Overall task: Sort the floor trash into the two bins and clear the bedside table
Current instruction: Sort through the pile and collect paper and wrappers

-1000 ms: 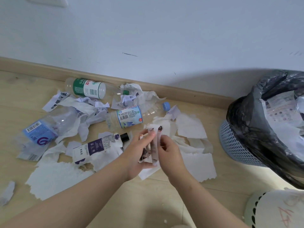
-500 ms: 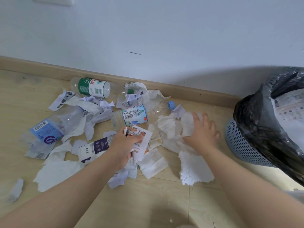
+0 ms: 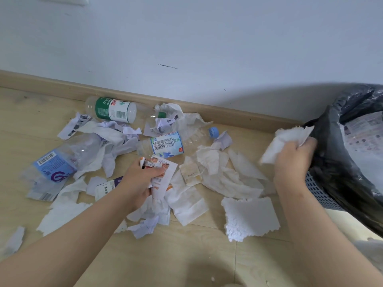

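Hands sorting paper trash on a wooden floor beside a bin.
Right hand (image 3: pixel 294 160) grips a white tissue (image 3: pixel 284 141) just beside the black-bagged bin (image 3: pixel 335 162); left hand (image 3: pixel 143 179) clutches a printed wrapper (image 3: pixel 163 175) over the litter. Bottles, one green-labelled (image 3: pixel 112 109), one blue-capped (image 3: pixel 176 141), lie among torn tissues near the baseboard (image 3: pixel 238 113).

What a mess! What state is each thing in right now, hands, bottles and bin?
left hand: gripping a printed paper scrap.
right hand: gripping a white tissue.
green-label bottle: lying on its side.
blue-cap bottle: lying down, capped.
blue-label bottle: crushed flat.
bin: lined with a black bag, paper inside.
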Demonstrator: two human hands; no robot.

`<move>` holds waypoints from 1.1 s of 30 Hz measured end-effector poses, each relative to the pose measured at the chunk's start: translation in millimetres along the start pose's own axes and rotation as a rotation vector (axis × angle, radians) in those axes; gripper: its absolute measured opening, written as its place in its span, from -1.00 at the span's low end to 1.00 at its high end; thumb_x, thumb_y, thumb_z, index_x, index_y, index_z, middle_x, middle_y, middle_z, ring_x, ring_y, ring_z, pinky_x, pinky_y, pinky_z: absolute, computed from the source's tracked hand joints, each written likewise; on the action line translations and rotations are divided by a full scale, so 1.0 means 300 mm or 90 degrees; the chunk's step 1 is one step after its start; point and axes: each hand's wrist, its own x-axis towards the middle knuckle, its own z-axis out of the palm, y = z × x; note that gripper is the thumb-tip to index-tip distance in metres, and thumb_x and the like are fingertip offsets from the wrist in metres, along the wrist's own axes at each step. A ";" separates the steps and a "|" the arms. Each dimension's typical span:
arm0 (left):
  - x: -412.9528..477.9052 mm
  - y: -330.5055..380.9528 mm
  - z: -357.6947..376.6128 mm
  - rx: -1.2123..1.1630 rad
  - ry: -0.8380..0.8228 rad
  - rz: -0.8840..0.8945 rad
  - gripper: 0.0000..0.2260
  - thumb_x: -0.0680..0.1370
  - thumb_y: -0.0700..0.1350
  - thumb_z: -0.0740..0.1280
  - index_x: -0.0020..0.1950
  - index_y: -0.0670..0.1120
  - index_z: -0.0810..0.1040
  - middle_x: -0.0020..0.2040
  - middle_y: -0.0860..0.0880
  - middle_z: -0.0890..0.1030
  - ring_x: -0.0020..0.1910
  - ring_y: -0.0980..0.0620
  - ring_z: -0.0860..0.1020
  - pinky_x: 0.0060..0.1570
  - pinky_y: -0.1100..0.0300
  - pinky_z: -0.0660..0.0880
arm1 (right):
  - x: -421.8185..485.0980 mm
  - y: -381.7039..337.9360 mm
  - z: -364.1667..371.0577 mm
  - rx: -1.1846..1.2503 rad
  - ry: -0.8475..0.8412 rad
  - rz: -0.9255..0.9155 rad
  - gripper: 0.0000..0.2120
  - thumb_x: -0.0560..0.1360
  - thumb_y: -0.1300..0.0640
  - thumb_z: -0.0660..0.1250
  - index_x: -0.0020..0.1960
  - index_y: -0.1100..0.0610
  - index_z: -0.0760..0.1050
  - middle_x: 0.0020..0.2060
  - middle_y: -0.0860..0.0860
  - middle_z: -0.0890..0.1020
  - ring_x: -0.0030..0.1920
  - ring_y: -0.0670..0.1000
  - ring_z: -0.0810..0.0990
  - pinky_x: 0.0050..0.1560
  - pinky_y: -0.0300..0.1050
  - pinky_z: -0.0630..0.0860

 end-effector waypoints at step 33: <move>-0.149 0.106 0.357 -0.114 -0.168 0.139 -0.55 0.58 0.24 0.03 0.06 0.03 0.62 0.02 0.05 0.68 0.12 0.08 0.58 0.22 0.12 0.44 | -0.351 -0.113 0.134 0.284 -0.587 0.163 -0.70 0.54 0.13 0.31 0.26 -0.03 0.44 0.07 -0.10 0.66 0.06 -0.20 0.63 -0.03 -0.32 0.53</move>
